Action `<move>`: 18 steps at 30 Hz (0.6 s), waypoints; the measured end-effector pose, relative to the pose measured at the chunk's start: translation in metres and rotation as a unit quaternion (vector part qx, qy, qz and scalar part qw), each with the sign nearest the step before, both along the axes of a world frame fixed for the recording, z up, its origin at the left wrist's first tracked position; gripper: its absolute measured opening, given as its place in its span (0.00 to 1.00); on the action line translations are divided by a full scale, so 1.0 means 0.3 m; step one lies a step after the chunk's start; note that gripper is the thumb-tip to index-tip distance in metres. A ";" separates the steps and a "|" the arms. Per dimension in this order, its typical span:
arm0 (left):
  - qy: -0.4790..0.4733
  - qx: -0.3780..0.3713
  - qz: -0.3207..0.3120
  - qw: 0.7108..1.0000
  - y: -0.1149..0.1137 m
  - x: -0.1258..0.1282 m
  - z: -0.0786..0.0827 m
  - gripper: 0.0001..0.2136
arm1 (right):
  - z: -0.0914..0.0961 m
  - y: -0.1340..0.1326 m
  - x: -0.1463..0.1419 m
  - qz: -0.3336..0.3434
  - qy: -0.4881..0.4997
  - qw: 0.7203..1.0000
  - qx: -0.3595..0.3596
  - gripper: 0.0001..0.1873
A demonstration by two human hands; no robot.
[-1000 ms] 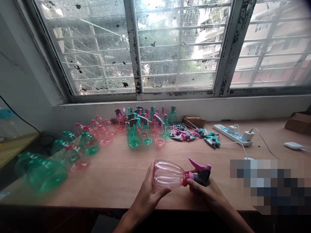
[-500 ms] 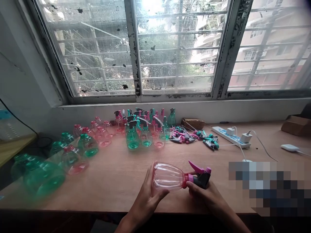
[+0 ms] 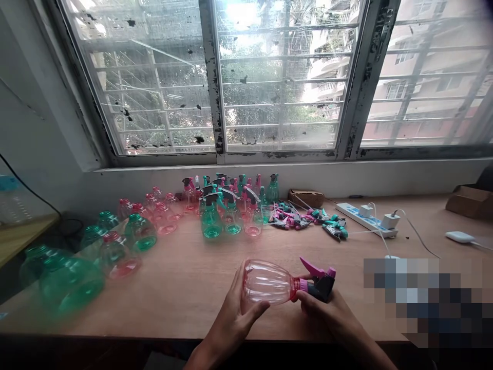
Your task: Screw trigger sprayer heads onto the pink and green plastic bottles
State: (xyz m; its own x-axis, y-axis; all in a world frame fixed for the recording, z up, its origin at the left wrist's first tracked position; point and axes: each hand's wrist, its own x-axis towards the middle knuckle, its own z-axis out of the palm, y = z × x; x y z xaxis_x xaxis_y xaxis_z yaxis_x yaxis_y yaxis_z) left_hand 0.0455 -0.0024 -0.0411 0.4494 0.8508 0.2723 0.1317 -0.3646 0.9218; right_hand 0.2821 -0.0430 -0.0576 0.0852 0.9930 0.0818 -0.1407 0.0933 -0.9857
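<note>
A clear pink spray bottle [image 3: 267,281] lies sideways just above the wooden table [image 3: 185,272], near its front edge. My left hand [image 3: 231,316] is wrapped round the bottle's body. My right hand [image 3: 327,313] grips the dark trigger head [image 3: 319,282] with its pink lever, which sits on the bottle's neck. The fingers of both hands are closed on these parts.
Several assembled pink and green spray bottles [image 3: 227,205] stand at the back centre. Headless bottles [image 3: 127,231] lie at the left. A pile of loose trigger heads [image 3: 304,218] lies beside a white power strip [image 3: 367,218]. A cardboard box [image 3: 468,200] sits far right.
The hands and bottle stay in almost the same place; the view has tilted slightly, and the bottle sits a little lower in the frame.
</note>
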 end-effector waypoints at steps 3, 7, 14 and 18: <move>0.030 0.024 0.019 0.999 0.004 0.000 -0.003 0.40 | -0.004 0.006 0.002 -0.010 -0.017 1.000 0.002 0.25; 0.043 0.053 0.026 0.997 0.012 -0.001 -0.028 0.40 | -0.001 0.011 0.001 0.000 0.001 1.000 0.013 0.23; 0.028 0.013 0.014 0.999 0.013 -0.002 -0.009 0.38 | -0.003 0.003 0.002 0.001 -0.022 1.000 0.021 0.23; 0.033 0.037 0.019 0.999 0.018 0.004 -0.011 0.38 | -0.009 0.011 0.007 -0.004 -0.021 1.000 0.021 0.22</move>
State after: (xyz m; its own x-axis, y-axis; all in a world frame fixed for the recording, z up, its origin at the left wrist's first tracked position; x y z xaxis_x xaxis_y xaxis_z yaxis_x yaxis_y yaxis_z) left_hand 0.0466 0.0031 -0.0444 0.4352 0.8467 0.3060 0.2058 -0.4245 0.8818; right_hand 0.2842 -0.0398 -0.0602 0.0889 0.9878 0.1276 -0.0991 0.1362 -0.9857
